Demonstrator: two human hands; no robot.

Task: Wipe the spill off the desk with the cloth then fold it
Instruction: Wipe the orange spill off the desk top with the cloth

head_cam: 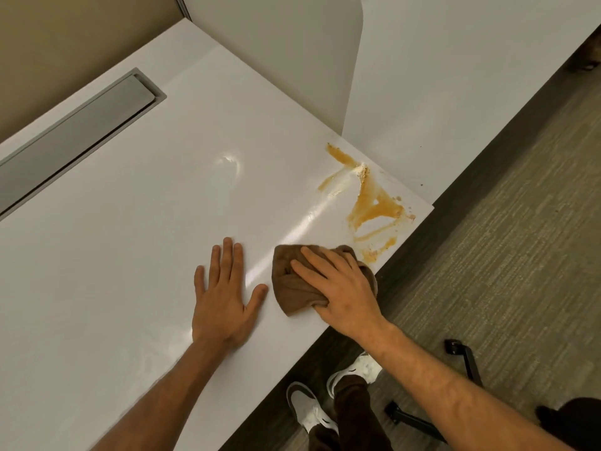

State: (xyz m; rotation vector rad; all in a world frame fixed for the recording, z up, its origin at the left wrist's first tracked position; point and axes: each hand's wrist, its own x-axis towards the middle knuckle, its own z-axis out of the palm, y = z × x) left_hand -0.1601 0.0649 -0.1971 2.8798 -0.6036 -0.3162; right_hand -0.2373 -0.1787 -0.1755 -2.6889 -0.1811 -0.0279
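An orange-brown spill [370, 203] with pale crumbs is smeared over the white desk [136, 242] near its right front edge. A crumpled brown cloth [292, 288] lies on the desk just below the spill's lower streaks. My right hand [338, 288] presses down on top of the cloth, its fingers spread over it. Just left of the cloth, my left hand [224, 297] rests flat on the bare desk, fingers apart and holding nothing.
A grey cable tray lid [78, 131] is set into the desk at the back left. A white divider panel [276, 60] stands behind the spill. Below the desk edge are carpet, my white shoes [305, 408] and black chair legs [465, 359].
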